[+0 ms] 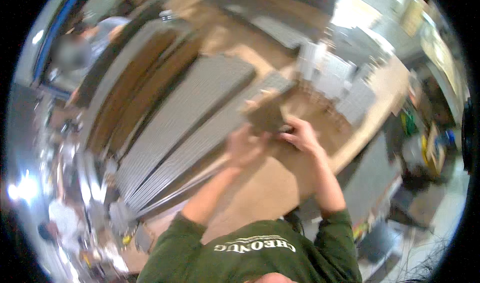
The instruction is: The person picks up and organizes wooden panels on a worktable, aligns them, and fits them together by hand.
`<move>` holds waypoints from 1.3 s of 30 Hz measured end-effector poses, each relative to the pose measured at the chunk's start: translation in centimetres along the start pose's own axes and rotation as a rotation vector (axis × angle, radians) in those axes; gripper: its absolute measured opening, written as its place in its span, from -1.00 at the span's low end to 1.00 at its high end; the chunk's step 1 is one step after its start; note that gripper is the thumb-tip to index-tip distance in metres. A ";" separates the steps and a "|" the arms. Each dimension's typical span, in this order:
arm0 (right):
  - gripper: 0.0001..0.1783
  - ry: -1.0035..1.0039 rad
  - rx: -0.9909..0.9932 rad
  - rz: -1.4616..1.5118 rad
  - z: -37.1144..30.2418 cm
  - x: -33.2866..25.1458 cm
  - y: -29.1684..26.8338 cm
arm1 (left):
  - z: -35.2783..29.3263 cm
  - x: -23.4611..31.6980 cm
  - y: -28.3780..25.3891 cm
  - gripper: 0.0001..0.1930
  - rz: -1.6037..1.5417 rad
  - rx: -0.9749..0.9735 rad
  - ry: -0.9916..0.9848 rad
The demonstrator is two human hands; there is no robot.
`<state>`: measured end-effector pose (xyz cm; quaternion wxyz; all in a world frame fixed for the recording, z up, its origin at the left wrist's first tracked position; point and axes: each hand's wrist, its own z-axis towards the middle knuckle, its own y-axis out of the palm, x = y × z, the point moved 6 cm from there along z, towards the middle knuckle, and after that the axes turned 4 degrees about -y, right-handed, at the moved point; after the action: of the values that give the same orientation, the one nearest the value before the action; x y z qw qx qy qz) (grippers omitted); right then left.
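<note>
The picture is motion-blurred. Both my hands hold a small flat brown board (266, 116) above a wooden worktable (265, 183). My left hand (244, 145) grips its near left edge. My right hand (300, 133) grips its near right edge, fingers curled on the board. Long grey ribbed panels (195, 113) lie on the table just left of the board. My forearms come up from green sleeves at the lower edge.
Stacks of pale grey blocks (335, 80) stand at the table's far right. Another person (95, 38) is at the upper left. Shelves with clutter (425, 143) are on the right, and shiny metal items (65, 183) on the left.
</note>
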<state>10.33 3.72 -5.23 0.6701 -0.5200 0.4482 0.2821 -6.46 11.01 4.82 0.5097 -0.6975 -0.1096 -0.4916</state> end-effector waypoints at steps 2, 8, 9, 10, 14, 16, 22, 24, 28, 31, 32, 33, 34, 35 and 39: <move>-0.51 0.092 -0.042 -0.030 0.0 -3.4 0.0 | -1.4 0.1 -0.5 -0.85 -0.160 0.105 0.209; -0.64 0.070 0.120 0.502 0.1 7.5 0.3 | 0.5 -1.3 3.8 -0.67 -0.071 0.010 0.413; -0.63 0.144 0.087 0.643 0.1 11.6 1.1 | 0.0 -2.0 4.2 -0.63 -0.104 0.084 0.425; -0.60 0.226 0.096 0.783 -0.3 15.9 1.2 | 0.0 -2.4 4.4 -0.59 -0.132 0.130 0.459; -0.55 -0.214 0.273 -0.113 0.1 4.9 -0.9 | -0.3 -4.3 3.7 -0.66 -0.008 0.132 0.462; -0.66 -0.607 0.485 -0.373 -1.6 -2.6 -1.9 | -0.2 -6.9 3.9 -0.66 0.006 -0.089 0.274; -0.66 -0.816 1.084 -1.127 -4.0 -23.6 -0.2 | -6.8 -10.8 -4.3 -0.64 0.420 -0.107 0.108; -0.64 -0.654 0.568 -1.182 -2.4 -18.4 -0.7 | -7.9 -9.9 -6.3 -0.67 0.451 -0.158 0.051; -0.51 -0.409 0.549 -0.570 -0.3 -15.3 -3.6 | -8.4 -3.2 -9.5 -0.68 0.493 0.051 0.238; -0.39 -0.325 0.481 -0.488 0.5 -13.7 -3.2 | -8.0 -3.9 -7.6 -0.68 0.593 0.172 0.286; -0.35 -0.295 0.460 -0.470 0.5 -13.0 -3.0 | -7.9 -5.9 -5.7 -0.68 0.639 0.207 0.283; -0.31 -0.281 0.442 -0.453 0.5 -12.3 -2.8 | -8.7 -8.3 -4.7 -0.84 0.494 0.253 0.357; -0.26 -0.262 0.440 -0.411 0.2 -11.3 -3.0 | -8.0 -10.5 -2.5 -0.85 0.584 0.221 0.329; -0.22 -0.242 0.474 -0.380 -0.3 -10.3 -3.7 | -6.8 -10.2 -1.6 -0.85 0.664 0.185 0.341; -0.04 -0.177 0.449 -0.215 -0.3 -7.5 -3.5 | -6.5 -11.6 -2.7 -0.85 0.537 0.023 0.264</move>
<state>9.89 3.04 3.04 0.8314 -0.3763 0.3813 0.1473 -17.73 10.97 -2.82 0.6393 -0.6258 0.1405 -0.4243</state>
